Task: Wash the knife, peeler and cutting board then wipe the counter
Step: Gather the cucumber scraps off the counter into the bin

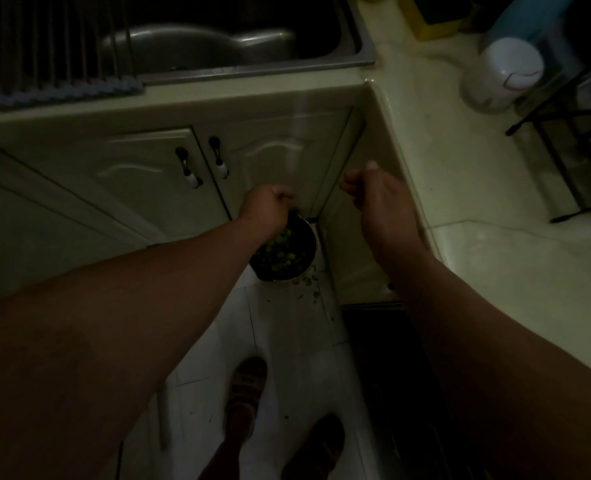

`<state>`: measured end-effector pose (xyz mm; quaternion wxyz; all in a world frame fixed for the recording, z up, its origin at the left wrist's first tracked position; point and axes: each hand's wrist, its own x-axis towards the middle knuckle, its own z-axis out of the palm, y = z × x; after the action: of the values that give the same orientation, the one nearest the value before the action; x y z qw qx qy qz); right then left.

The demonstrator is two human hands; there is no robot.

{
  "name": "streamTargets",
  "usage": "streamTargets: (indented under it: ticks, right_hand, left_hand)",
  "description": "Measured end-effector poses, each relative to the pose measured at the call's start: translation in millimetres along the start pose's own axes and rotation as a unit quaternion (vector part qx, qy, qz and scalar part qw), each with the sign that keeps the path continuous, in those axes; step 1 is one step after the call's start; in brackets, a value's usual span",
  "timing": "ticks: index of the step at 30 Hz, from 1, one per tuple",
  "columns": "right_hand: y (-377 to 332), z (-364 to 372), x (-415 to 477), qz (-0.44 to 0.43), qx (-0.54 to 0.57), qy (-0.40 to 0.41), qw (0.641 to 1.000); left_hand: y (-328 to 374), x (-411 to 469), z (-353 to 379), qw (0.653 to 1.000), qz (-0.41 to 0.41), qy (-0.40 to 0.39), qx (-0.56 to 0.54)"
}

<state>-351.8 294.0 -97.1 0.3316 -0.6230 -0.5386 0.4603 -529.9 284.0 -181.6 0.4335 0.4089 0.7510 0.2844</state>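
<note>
The pale tabletop (460, 188) wraps an inner corner; its edge runs just to the right of the right hand (382, 206) and on behind both hands. Below it, cream cabinet doors (141, 174) stand beyond and left of the left hand (266, 207). White floor tiles (294, 341) lie under both arms, with a dark mat (391, 375) below the right forearm. The steel sink (252, 69) is set in the tabletop well beyond the hands, and a ribbed drying rack (55, 64) covers its left part, far off to the left of the left hand.

Both arms reach forward and down. The left hand hangs over a dark round bin (312, 252) on the floor in the cabinet corner. Its fingers are curled at the bin's far rim, but in this dim light I cannot tell whether they grip anything. The right hand is near it, to the right and clear of the bin. Its fingers are curled in and its thumb is raised, and I see nothing held.

A black wire rack (564, 133) and a white jar (505, 74) stand on the tabletop, well beyond and right of the right hand. Green scraps (280, 254) fill the bin under the left hand. More bits (309, 280) lie on the tiles just by it. Two slippered feet (249, 386) show between the forearms, and two door handles (188, 168) are left of the left hand.
</note>
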Motion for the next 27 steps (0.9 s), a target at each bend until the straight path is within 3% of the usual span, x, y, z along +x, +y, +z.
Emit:
streamTargets:
  ticks: [4,7,9,11,12,14,17,21,23,27]
  right_hand:
    - [4,24,1,0.024,-0.068,-0.018,0.997]
    - [2,43,-1,-0.01,-0.153,-0.003,0.988]
    - [-1,53,-4,0.0,-0.182,-0.07,0.981]
    - [-2,57,-8,0.069,-0.138,-0.177,0.972]
    - [-3,54,-9,0.092,-0.128,-0.19,0.969]
    - [-8,44,-9,0.093,-0.189,-0.15,0.966]
    - [-14,33,-11,0.058,-0.257,-0.092,0.96]
    - [-35,32,-24,0.051,-0.19,-0.199,0.96]
    - [-48,26,-30,0.05,-0.177,-0.17,0.968]
    - [-60,15,-40,0.028,-0.254,-0.097,0.962]
  left_hand:
    - [-1,-6,-10,0.996,-0.03,0.036,-0.076]
    - [2,-15,-16,0.997,-0.009,0.053,-0.062]
    - [7,-23,-21,1.0,0.014,-0.026,-0.006]
    - [8,-28,-26,0.99,0.015,-0.124,0.069]
    - [10,-31,-29,0.985,0.005,-0.134,0.108]
    - [18,-40,-35,0.979,-0.018,-0.093,0.179]
    - [29,-52,-43,0.965,0.012,-0.02,0.262]
    - [53,-70,-46,0.946,0.024,-0.128,0.296]
    - [60,-74,-49,0.948,0.029,-0.089,0.304]
    - [72,-90,-59,0.935,0.061,-0.045,0.347]
